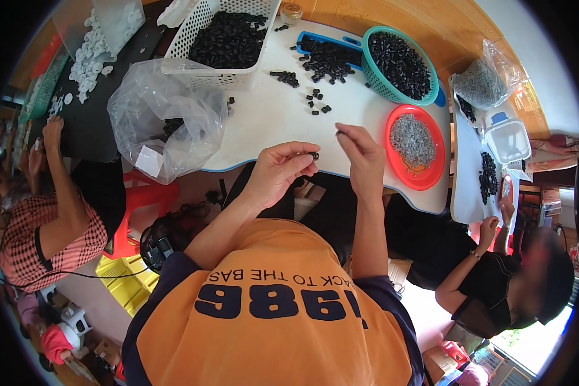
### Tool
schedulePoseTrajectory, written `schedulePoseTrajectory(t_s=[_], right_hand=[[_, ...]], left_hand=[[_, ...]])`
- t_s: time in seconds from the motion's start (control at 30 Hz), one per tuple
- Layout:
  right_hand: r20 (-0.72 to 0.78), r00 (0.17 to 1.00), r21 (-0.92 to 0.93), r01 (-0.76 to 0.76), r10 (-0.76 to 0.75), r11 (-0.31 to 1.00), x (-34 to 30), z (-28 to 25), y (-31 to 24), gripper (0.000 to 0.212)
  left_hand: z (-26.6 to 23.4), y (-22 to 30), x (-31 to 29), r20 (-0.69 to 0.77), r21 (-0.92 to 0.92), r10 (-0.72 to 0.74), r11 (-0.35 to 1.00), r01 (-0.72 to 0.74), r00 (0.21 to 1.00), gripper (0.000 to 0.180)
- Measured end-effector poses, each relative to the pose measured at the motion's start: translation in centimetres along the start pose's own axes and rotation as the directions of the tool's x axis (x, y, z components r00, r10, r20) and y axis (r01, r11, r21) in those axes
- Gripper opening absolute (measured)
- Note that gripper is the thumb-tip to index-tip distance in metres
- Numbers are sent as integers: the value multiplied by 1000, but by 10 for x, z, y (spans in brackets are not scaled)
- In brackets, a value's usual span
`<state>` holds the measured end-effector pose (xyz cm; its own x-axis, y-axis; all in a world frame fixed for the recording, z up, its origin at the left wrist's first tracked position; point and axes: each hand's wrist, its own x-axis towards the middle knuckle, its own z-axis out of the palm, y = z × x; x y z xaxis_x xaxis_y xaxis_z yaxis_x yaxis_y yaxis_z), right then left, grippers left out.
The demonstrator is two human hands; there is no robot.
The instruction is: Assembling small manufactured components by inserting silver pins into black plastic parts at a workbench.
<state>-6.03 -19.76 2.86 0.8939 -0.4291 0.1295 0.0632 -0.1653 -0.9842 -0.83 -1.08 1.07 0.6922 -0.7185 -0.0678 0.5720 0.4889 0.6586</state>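
Observation:
My left hand (pixel 278 172) is raised over the near edge of the white table, its thumb and fingers pinched on a small black plastic piece (pixel 314 156). To its right, my right hand (pixel 363 153) is closed, thumb against the fingers. Something small and dark shows at its fingertips, too small to name. Beyond the hands lie several loose black plastic pieces (pixel 317 101) and a larger pile (pixel 328 64) of them, partly on a blue tray (pixel 352 40). Nearest my right hand stands a red plate (pixel 436 175) of small silvery metal parts (pixel 413 141).
A white perforated basket (pixel 238 78) and a teal basket (pixel 382 82) hold black pieces. A clear plastic bag (pixel 167 119) hangs over the table's left edge. Co-workers sit at both sides; one's hands (pixel 495 225) are at the right table, another's hand (pixel 52 132) at the dark left table.

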Motion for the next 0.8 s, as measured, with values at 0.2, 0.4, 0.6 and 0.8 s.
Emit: schedulePoseTrajectory(t_s=[0.2,0.4,0.6,0.8], right_hand=[[73,991,107,-116,108,987,-37,6,-46,20],[71,997,-129,-20,30,991,-40,11,-55,16],[69,993,-295,115,-99,949,-48,16,-57,15],[42,955,-371,288,-294,883,-55,26,-44,15]], left_hand=[[14,5,-3,-4,-113,-14,993,13,1000,19],[15,10,-10,0,-38,37,999,-37,999,17],[14,10,-12,-43,61,75,996,-72,996,18],[11,10,-13,-75,23,28,999,-27,997,20]])
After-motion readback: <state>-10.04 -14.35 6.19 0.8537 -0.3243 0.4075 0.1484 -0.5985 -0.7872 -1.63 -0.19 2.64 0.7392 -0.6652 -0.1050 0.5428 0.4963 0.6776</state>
